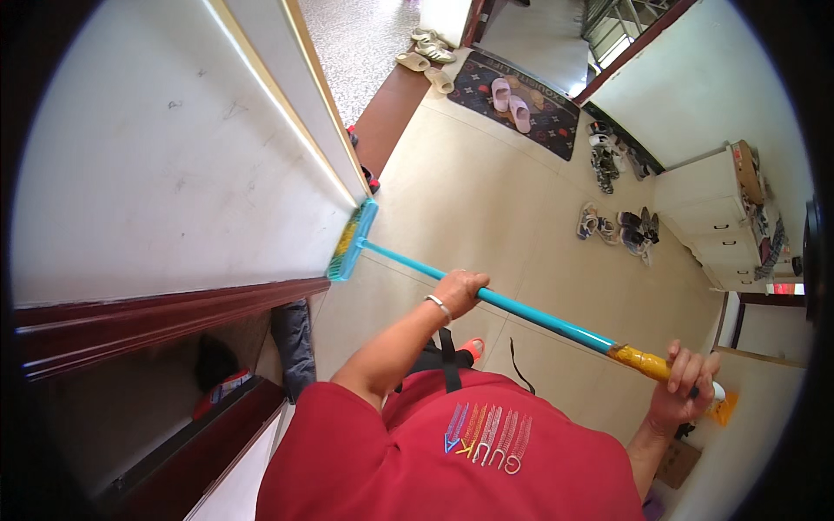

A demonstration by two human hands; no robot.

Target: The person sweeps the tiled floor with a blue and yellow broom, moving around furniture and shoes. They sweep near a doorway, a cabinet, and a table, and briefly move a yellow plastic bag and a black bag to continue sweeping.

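Note:
A long broom with a turquoise handle [544,317] crosses the view from the lower right to the upper left. My left hand [459,293], with a silver bracelet at its wrist, grips the handle near its middle. Around the yellow sleeve [642,362] at the handle's top end, my right hand [687,387] is closed. The blue broom head [355,241] stands at the foot of the white wall [176,163], by its corner. Its yellow and green bristles [342,247] face the wall. What lies under the bristles is hidden.
Beige floor tiles [469,189] lie ahead. A dark doormat [475,84] bears pink slippers [510,104]. Pairs of shoes [604,225] stand right, before a white cabinet [704,208]. More footwear [430,49] sits by a brown threshold [397,104]. Dark trousers [293,352] hang by the doorway at left.

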